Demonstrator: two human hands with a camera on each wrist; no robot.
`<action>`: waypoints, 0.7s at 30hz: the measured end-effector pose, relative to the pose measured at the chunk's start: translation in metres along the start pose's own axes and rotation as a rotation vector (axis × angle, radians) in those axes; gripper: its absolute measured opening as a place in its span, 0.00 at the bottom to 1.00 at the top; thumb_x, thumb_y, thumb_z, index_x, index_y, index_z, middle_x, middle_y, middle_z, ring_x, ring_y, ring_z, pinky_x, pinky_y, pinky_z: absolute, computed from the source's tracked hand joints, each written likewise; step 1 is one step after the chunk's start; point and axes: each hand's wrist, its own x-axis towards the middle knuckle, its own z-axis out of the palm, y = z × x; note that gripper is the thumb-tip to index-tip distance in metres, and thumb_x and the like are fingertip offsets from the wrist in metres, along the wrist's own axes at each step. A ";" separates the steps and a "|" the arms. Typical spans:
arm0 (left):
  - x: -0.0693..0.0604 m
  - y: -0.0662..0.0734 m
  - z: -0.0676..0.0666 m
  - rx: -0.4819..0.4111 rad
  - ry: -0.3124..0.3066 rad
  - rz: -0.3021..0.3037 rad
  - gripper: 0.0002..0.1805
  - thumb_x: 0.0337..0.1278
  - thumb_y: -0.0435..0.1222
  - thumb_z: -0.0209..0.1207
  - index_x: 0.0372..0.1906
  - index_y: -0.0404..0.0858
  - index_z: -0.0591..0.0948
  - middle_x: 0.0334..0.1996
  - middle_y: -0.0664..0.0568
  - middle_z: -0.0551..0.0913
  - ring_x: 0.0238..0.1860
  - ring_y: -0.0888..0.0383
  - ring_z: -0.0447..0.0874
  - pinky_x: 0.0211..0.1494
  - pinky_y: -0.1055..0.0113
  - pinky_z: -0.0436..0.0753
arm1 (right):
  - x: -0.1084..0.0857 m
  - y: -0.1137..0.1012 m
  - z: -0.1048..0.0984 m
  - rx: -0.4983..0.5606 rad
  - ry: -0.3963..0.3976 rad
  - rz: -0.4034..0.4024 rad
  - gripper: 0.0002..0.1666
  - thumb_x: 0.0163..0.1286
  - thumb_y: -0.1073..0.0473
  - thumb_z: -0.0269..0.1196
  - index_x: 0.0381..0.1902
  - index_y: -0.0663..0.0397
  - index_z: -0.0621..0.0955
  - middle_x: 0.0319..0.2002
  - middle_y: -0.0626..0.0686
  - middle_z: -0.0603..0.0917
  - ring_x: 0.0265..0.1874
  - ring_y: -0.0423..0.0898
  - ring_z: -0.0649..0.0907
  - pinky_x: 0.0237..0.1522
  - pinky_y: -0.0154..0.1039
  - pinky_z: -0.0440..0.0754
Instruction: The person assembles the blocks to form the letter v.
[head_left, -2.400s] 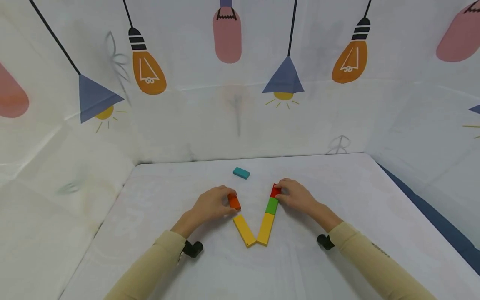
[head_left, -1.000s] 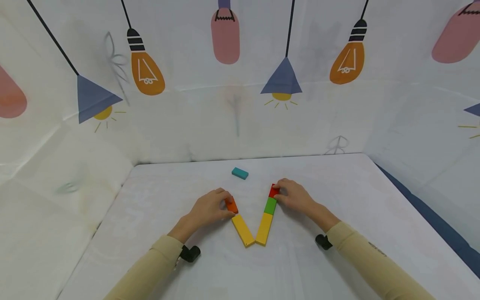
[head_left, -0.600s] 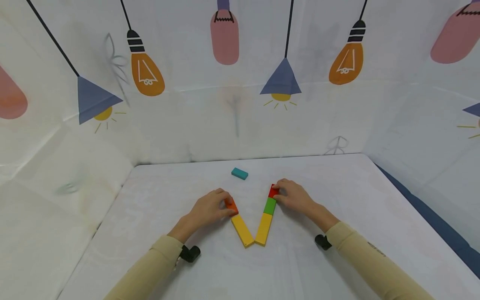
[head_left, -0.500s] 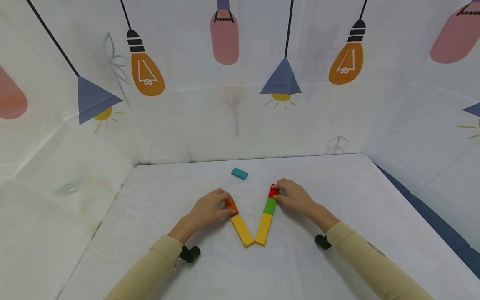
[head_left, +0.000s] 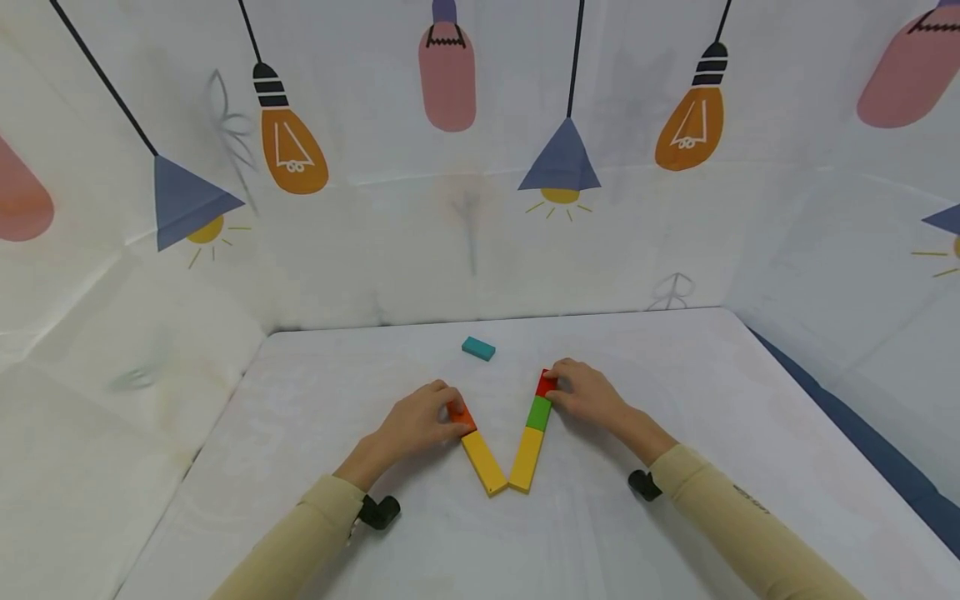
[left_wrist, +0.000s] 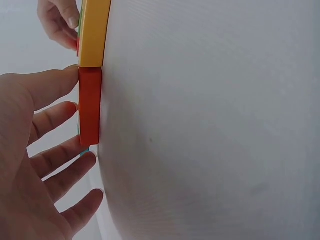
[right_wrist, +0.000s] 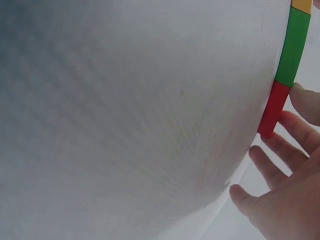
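Flat toy blocks form a V on the white table. My left hand (head_left: 420,423) pinches the orange block (head_left: 465,418) by its ends, thumb close to where it meets the left yellow block (head_left: 485,463). In the left wrist view, the orange block (left_wrist: 90,106) butts end to end against the yellow one. The right arm of the V runs from a yellow block (head_left: 527,460) through a green block (head_left: 538,413) to a red block (head_left: 543,386). On that red block, my right hand (head_left: 588,392) has thumb and fingertips. The two yellow blocks touch at the bottom corner.
A teal block (head_left: 478,348) lies alone toward the back of the white table (head_left: 360,358), beyond the V's opening. Behind rises a white cloth backdrop (head_left: 405,250) printed with lamps. Each wrist wears a small black camera (head_left: 380,512).
My left hand has brought the orange block a little left and down, into line against the left yellow block. The right hand stays at the red block. The view shifts slightly.
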 end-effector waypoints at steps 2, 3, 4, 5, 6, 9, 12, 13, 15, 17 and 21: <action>0.000 0.000 0.000 -0.002 -0.002 0.003 0.14 0.55 0.53 0.68 0.39 0.53 0.80 0.41 0.61 0.77 0.39 0.62 0.73 0.43 0.67 0.77 | 0.000 0.000 0.000 -0.001 0.004 -0.003 0.20 0.68 0.56 0.65 0.57 0.54 0.81 0.56 0.55 0.82 0.56 0.53 0.79 0.62 0.53 0.78; 0.000 0.000 0.000 -0.002 -0.003 0.005 0.14 0.55 0.53 0.68 0.39 0.53 0.80 0.41 0.62 0.77 0.39 0.62 0.73 0.43 0.67 0.77 | 0.000 0.000 0.000 -0.002 0.006 -0.006 0.20 0.68 0.56 0.65 0.57 0.54 0.81 0.56 0.55 0.82 0.56 0.53 0.79 0.62 0.53 0.78; 0.000 0.000 0.001 -0.002 -0.003 0.006 0.14 0.55 0.53 0.68 0.39 0.53 0.80 0.41 0.62 0.77 0.39 0.62 0.73 0.43 0.67 0.78 | 0.000 0.000 0.001 -0.003 0.007 -0.007 0.20 0.68 0.56 0.65 0.57 0.54 0.81 0.56 0.55 0.82 0.56 0.53 0.79 0.62 0.53 0.78; 0.000 -0.001 0.001 -0.001 -0.002 0.008 0.14 0.55 0.53 0.68 0.39 0.53 0.80 0.41 0.62 0.77 0.39 0.63 0.73 0.43 0.67 0.78 | 0.000 0.000 0.001 -0.004 0.008 -0.007 0.20 0.68 0.56 0.65 0.57 0.54 0.81 0.56 0.55 0.82 0.56 0.53 0.79 0.62 0.53 0.78; 0.000 -0.001 0.002 0.003 -0.002 0.008 0.14 0.55 0.53 0.68 0.39 0.53 0.80 0.41 0.62 0.77 0.39 0.63 0.73 0.43 0.68 0.78 | 0.000 0.000 0.001 -0.004 0.008 -0.007 0.20 0.68 0.56 0.65 0.57 0.54 0.81 0.56 0.55 0.82 0.56 0.53 0.79 0.62 0.53 0.78; 0.000 -0.002 0.003 0.007 -0.002 0.012 0.14 0.55 0.53 0.68 0.39 0.52 0.80 0.41 0.62 0.77 0.39 0.63 0.72 0.43 0.69 0.77 | 0.000 0.001 0.001 -0.008 0.006 -0.001 0.20 0.68 0.56 0.65 0.57 0.54 0.81 0.56 0.54 0.82 0.56 0.53 0.79 0.62 0.53 0.78; -0.001 -0.001 0.002 0.015 -0.005 0.013 0.14 0.55 0.53 0.68 0.39 0.52 0.80 0.41 0.62 0.77 0.39 0.63 0.72 0.42 0.69 0.77 | 0.000 0.001 0.001 -0.010 0.005 0.003 0.20 0.69 0.56 0.65 0.57 0.54 0.81 0.57 0.54 0.82 0.57 0.53 0.79 0.62 0.53 0.78; -0.001 0.000 0.001 0.015 -0.006 0.015 0.14 0.55 0.53 0.68 0.39 0.52 0.80 0.41 0.61 0.77 0.38 0.63 0.72 0.42 0.69 0.77 | -0.001 0.001 0.001 -0.012 0.005 0.003 0.20 0.69 0.56 0.65 0.57 0.53 0.81 0.57 0.54 0.82 0.57 0.53 0.79 0.63 0.53 0.77; -0.001 0.000 0.001 0.019 -0.008 0.014 0.14 0.55 0.53 0.68 0.39 0.52 0.80 0.41 0.62 0.77 0.38 0.64 0.72 0.41 0.69 0.77 | -0.001 0.000 0.001 -0.011 0.005 0.001 0.20 0.69 0.56 0.65 0.57 0.53 0.81 0.57 0.54 0.82 0.57 0.53 0.79 0.63 0.53 0.77; -0.001 0.000 0.001 0.020 -0.007 0.014 0.14 0.55 0.53 0.68 0.39 0.52 0.79 0.40 0.62 0.77 0.38 0.64 0.72 0.41 0.70 0.77 | -0.001 0.000 0.000 -0.008 0.007 -0.002 0.20 0.69 0.56 0.64 0.57 0.53 0.81 0.57 0.55 0.82 0.57 0.53 0.79 0.63 0.53 0.77; -0.001 0.001 0.001 0.019 -0.006 0.009 0.14 0.55 0.53 0.68 0.39 0.52 0.79 0.40 0.61 0.77 0.38 0.63 0.71 0.41 0.69 0.76 | -0.002 0.000 0.000 -0.005 0.009 -0.002 0.20 0.69 0.56 0.64 0.57 0.53 0.81 0.57 0.55 0.82 0.57 0.53 0.79 0.63 0.54 0.77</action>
